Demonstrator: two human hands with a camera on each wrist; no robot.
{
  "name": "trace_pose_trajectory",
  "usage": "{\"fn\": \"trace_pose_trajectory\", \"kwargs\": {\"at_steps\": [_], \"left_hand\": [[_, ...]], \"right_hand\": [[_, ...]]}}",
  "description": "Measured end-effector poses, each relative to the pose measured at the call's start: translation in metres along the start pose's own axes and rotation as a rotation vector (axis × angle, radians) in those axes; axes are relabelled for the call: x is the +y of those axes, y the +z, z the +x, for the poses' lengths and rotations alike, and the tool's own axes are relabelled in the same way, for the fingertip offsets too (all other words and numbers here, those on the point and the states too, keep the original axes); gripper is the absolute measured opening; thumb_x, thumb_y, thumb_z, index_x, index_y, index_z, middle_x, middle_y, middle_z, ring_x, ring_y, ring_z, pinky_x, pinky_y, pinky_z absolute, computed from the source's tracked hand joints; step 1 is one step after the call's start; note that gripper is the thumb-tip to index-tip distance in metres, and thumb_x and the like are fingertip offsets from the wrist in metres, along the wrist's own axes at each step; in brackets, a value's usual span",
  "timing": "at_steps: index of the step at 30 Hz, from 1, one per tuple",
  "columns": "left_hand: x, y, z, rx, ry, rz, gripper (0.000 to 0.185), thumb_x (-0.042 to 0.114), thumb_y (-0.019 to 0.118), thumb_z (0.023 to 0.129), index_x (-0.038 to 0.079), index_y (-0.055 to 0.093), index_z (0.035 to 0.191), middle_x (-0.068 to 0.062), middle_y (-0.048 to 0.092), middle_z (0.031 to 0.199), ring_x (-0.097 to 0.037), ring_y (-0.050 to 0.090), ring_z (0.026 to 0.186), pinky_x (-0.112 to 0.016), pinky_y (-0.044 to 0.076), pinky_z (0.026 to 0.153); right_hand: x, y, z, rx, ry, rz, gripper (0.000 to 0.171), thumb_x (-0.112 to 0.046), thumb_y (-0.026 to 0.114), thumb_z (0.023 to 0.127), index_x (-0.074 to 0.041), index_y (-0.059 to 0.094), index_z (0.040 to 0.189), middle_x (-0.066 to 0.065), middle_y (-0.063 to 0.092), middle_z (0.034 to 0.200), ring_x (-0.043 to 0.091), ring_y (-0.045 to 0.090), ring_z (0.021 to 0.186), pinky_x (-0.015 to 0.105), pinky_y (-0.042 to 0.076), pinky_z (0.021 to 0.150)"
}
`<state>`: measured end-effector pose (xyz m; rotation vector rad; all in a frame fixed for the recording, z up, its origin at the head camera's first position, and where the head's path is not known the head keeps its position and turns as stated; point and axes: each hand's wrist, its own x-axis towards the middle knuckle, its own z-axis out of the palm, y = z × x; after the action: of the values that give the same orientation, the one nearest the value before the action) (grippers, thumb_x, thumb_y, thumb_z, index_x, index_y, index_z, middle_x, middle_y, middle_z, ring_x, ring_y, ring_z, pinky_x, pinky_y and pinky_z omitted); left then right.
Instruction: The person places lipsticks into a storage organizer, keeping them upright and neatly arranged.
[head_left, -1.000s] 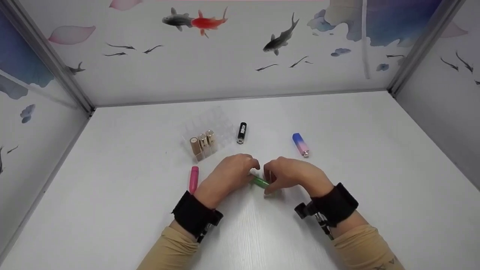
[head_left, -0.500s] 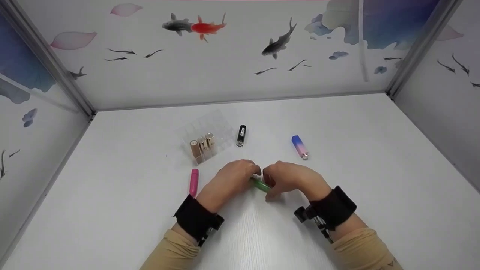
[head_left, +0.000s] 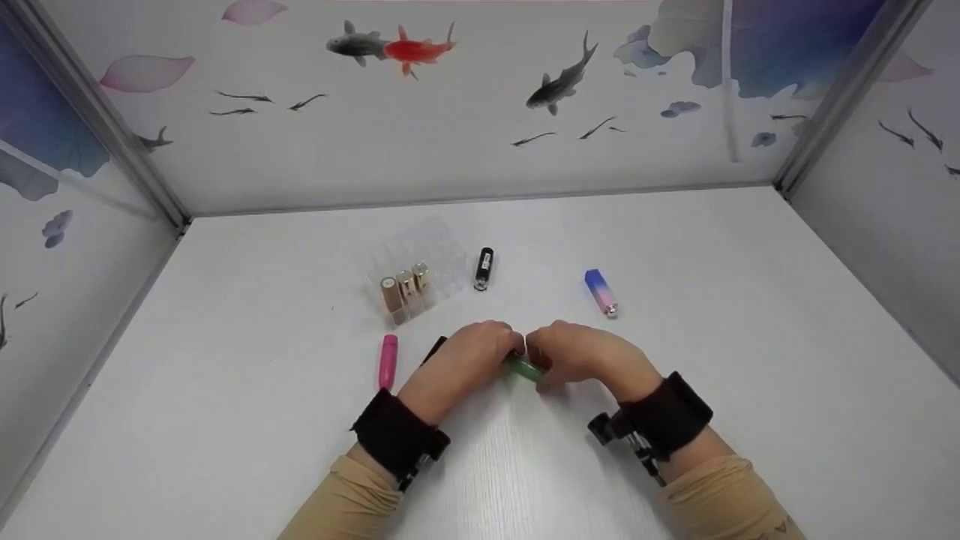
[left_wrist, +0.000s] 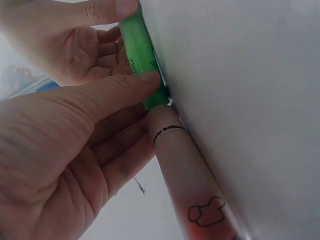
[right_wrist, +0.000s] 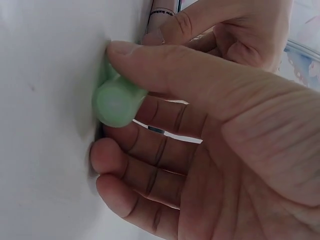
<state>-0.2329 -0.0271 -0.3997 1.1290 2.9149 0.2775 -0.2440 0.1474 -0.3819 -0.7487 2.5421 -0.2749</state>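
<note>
Both hands hold a green lip balm tube [head_left: 527, 368] low over the white table. My left hand [head_left: 469, 361] pinches one end, its thumb [left_wrist: 142, 82] lying over the printed side. At the other end my right hand [head_left: 581, 352] grips the tube, whose round pale-green end [right_wrist: 114, 104] faces the right wrist camera. A beige-to-red tube [left_wrist: 182, 165] with lettering and a cartoon outline lies beside the left fingers, close to the green tube's end. Past the left hand a black end [head_left: 435, 349] pokes out in the head view; the rest of that thing is hidden.
A clear compartment holder [head_left: 442, 247] stands further back, with three gold-brown lipsticks [head_left: 406, 285] in its front part. A black tube [head_left: 484, 268] lies to its right. Further right is a blue-pink lipstick [head_left: 601, 292]. A pink tube [head_left: 388, 361] lies left of the left hand.
My left hand has shifted slightly right, closer to the right hand. The black end beside the left hand has come into view. Both hands still hold the green tube.
</note>
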Motion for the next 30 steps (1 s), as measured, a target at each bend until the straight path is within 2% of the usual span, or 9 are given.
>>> {"fn": "trace_pose_trajectory", "kwargs": {"at_steps": [4,7,11,13,17,21,27,30], "left_hand": [[0.0,-0.001,0.001,-0.007,-0.003,-0.012,0.023,-0.004,0.065,0.088,0.012,0.078,0.099,-0.003,0.076,0.093,-0.018,0.068,0.085,-0.032,0.057,0.079],[0.0,-0.002,0.001,0.001,-0.002,-0.012,0.022,-0.003,0.064,0.088,0.012,0.077,0.098,-0.004,0.076,0.092,-0.018,0.068,0.083,-0.033,0.057,0.077],[0.0,-0.003,0.001,0.049,-0.013,0.006,0.02,-0.004,0.064,0.088,0.01,0.076,0.096,-0.004,0.075,0.089,-0.017,0.066,0.08,-0.032,0.056,0.073],[-0.001,-0.005,0.001,0.08,-0.034,0.006,0.02,-0.004,0.065,0.088,0.009,0.075,0.097,-0.005,0.074,0.088,-0.018,0.067,0.079,-0.032,0.056,0.072],[-0.003,-0.01,-0.001,0.16,-0.077,-0.049,0.015,-0.001,0.066,0.089,0.009,0.071,0.1,-0.006,0.072,0.089,-0.02,0.067,0.078,-0.035,0.056,0.072],[-0.007,-0.015,-0.004,0.264,-0.1,-0.094,0.014,0.005,0.067,0.092,0.01,0.068,0.105,-0.004,0.07,0.094,-0.019,0.067,0.083,-0.035,0.057,0.076],[-0.012,-0.022,-0.004,0.422,-0.151,-0.09,0.016,0.012,0.072,0.091,0.011,0.069,0.107,-0.004,0.074,0.097,-0.016,0.071,0.087,-0.03,0.06,0.077],[-0.013,-0.026,-0.004,0.471,-0.172,-0.099,0.02,0.016,0.074,0.091,0.012,0.069,0.109,-0.003,0.074,0.099,-0.015,0.071,0.088,-0.027,0.06,0.078]], "right_hand": [[0.002,-0.001,0.0,0.007,-0.008,-0.009,0.018,-0.005,0.077,0.08,-0.008,0.062,0.091,0.001,0.056,0.077,0.015,0.048,0.071,0.026,0.038,0.063],[0.005,-0.003,-0.002,0.041,-0.049,-0.018,0.014,0.002,0.071,0.083,-0.006,0.064,0.093,0.003,0.058,0.079,0.015,0.048,0.073,0.025,0.039,0.065],[0.012,-0.007,-0.003,0.142,-0.14,-0.024,0.013,0.007,0.065,0.085,-0.002,0.067,0.093,0.005,0.06,0.077,0.014,0.05,0.072,0.025,0.042,0.066],[0.014,-0.01,-0.003,0.211,-0.177,-0.008,0.011,0.006,0.067,0.085,-0.001,0.068,0.093,0.006,0.063,0.078,0.015,0.053,0.073,0.026,0.046,0.068],[0.015,-0.015,-0.003,0.343,-0.209,0.071,0.01,0.0,0.072,0.086,0.001,0.071,0.096,0.011,0.07,0.087,0.02,0.062,0.08,0.033,0.052,0.074],[0.012,-0.019,-0.002,0.47,-0.19,0.142,0.013,-0.002,0.073,0.087,0.0,0.073,0.099,0.012,0.073,0.094,0.024,0.068,0.085,0.038,0.056,0.078],[0.004,-0.021,-0.001,0.684,-0.154,0.273,0.014,-0.007,0.075,0.087,-0.005,0.074,0.101,0.008,0.075,0.098,0.022,0.071,0.085,0.038,0.059,0.076],[0.001,-0.021,0.0,0.789,-0.157,0.35,0.018,-0.008,0.076,0.087,-0.004,0.073,0.104,0.008,0.076,0.098,0.02,0.072,0.084,0.036,0.06,0.076]]}}
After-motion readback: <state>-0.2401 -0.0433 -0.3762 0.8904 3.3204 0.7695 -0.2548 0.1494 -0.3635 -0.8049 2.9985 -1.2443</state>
